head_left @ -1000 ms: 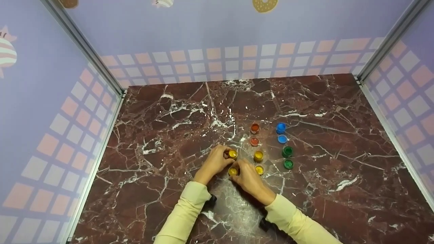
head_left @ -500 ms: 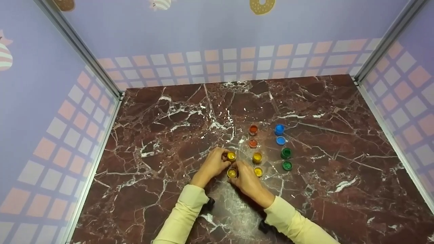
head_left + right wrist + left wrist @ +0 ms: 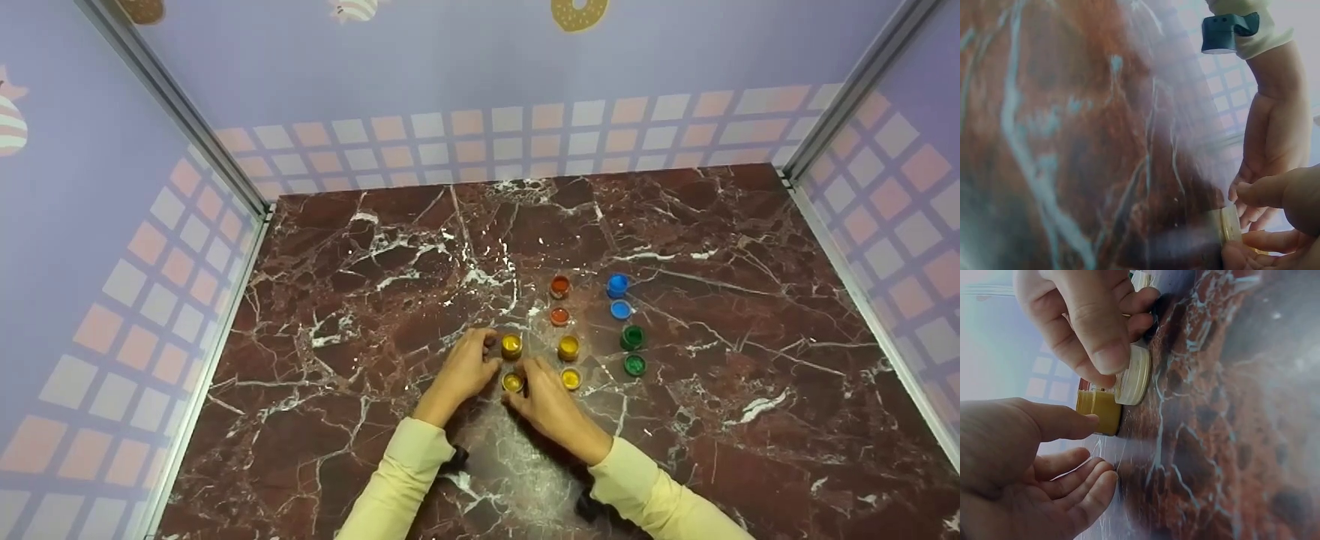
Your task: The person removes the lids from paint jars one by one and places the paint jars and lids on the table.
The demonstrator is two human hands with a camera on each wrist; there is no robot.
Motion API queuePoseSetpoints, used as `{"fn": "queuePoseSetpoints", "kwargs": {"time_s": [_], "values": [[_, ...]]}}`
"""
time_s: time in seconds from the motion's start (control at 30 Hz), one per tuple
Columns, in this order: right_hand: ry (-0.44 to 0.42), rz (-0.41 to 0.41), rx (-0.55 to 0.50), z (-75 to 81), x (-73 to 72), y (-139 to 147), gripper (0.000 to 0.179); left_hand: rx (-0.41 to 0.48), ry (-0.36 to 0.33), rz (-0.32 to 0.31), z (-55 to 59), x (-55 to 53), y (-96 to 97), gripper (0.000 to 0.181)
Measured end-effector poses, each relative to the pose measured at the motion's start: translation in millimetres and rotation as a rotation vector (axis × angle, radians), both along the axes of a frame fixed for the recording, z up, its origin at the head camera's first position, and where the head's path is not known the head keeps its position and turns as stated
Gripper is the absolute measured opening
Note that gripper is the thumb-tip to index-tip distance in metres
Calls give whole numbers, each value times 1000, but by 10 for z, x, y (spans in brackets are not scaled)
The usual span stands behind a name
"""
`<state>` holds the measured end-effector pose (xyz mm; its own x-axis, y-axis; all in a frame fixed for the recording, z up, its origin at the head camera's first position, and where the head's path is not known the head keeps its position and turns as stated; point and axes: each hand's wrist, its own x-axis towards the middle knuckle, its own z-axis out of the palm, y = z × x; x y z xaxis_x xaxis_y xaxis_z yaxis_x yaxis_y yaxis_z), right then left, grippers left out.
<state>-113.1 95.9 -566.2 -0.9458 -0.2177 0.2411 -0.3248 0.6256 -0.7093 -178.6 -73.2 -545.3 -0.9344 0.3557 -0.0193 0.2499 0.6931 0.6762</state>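
Note:
An uncapped jar of yellow paint [image 3: 511, 346] stands on the marbled tabletop. Just left of it is my left hand [image 3: 466, 365], fingers loosely bent around empty space; in the left wrist view its thumb tip lies right by the jar's [image 3: 1107, 413] side. In front of the jar, my right hand [image 3: 551, 401] pinches a paint-smeared jar lid [image 3: 512, 382] between thumb and fingers, low at the table. The left wrist view shows this lid [image 3: 1139, 374] as clear plastic, lying flat. Part of its rim is hidden by the right fingers.
A second yellow jar [image 3: 568, 347] with its lid [image 3: 571, 379] stands to the right. Beyond are open red [image 3: 560, 286], blue [image 3: 617, 285] and green jars [image 3: 632, 337], each with a lid in front. Lilac panels [image 3: 480, 67] wall the table's back and sides.
The left hand has let go of the left yellow jar and drawn slightly left. The right hand stays at the lid. The head view has shifted a little.

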Motion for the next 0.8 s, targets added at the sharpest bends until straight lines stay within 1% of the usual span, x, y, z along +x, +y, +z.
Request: {"fn": "queuePoseSetpoints", "kwargs": {"time_s": [0.17, 0.33, 0.47, 0.57, 0.67, 0.8], "values": [[-3, 13, -11, 54, 44, 39, 37, -16, 14, 25, 29, 80, -41, 49], [19, 22, -6, 132, 82, 89, 37, -22, 76, 63, 92, 161, -61, 53], [44, 44, -9, 225, 89, 157, 36, -27, 138, 94, 160, 225, -69, 59], [46, 72, -14, 311, 68, 246, 37, -33, 177, 105, 223, 268, -75, 67], [58, 93, 2, 402, 23, 360, 43, -44, 186, 115, 293, 302, -88, 75], [103, 98, 68, 506, -38, 529, 55, -62, 205, 120, 383, 335, -130, 81]]}}
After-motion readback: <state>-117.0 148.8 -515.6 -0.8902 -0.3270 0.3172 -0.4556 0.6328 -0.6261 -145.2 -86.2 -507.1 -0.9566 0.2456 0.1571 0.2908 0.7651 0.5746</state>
